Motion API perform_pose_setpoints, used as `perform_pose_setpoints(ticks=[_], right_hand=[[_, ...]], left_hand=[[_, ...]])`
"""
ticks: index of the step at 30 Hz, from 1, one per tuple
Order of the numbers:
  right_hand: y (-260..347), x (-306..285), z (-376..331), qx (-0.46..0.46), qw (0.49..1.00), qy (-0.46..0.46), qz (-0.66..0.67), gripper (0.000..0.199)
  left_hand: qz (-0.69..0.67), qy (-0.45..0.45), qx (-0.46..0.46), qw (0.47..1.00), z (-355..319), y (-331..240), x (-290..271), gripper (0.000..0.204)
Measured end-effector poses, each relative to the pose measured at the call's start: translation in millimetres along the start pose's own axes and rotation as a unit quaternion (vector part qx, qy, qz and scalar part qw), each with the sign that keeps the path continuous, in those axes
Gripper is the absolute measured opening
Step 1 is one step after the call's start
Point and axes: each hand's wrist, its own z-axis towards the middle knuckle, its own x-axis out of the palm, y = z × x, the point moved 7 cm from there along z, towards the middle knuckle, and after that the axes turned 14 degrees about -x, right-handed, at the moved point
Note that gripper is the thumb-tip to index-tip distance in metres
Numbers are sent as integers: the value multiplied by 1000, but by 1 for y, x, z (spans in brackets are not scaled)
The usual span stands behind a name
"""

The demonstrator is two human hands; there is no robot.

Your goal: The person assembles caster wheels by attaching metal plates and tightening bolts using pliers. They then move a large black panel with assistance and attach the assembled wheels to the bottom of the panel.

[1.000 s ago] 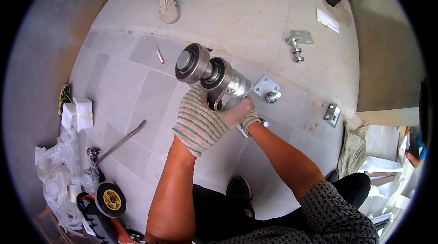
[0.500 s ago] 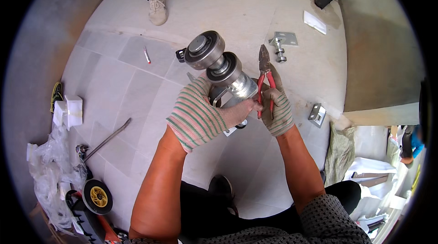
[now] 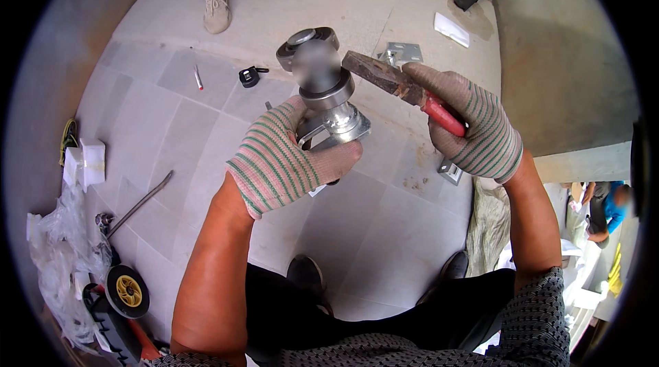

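A striped knit glove covers my left hand (image 3: 285, 157), which is closed around the bracket end of a metal roller assembly (image 3: 328, 97). Two round bearing rollers sit on its shaft, pointing up and away from me; the part between them is blurred. My right hand (image 3: 477, 123), gloved the same way, grips red-handled pliers (image 3: 412, 89) sideways. The pliers' dark jaws are beside the shaft, near the upper roller; whether they touch it I cannot tell.
On the floor lie a black tape measure (image 3: 250, 77), a marker (image 3: 198, 77), a second metal bracket (image 3: 403, 52) and a bent bar (image 3: 141, 203). Plastic wrap (image 3: 65, 264) and a yellow-hubbed wheel (image 3: 128, 291) are at left. Another person's shoes (image 3: 217, 11) stand at the far side.
My right hand has moved right and turned, swinging the pliers from upright to sideways with the jaws toward the roller assembly. The roller assembly is now more upright in my left hand.
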Motion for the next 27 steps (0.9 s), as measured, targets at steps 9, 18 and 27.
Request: perform_pose_setpoints(ticks=[9,18,27], right_hand=[[16,-14,0,13,997,79,-22,55],[23,-10,-8,76,992,90,-48,42],[27,-5,0,125,988,86,-32,34]], left_hand=[[142,-22,-32,989,-1,-5,6,70],[197,-92,37,975,9,2,9,65],[253,-107,4,962,5,2,2,62]])
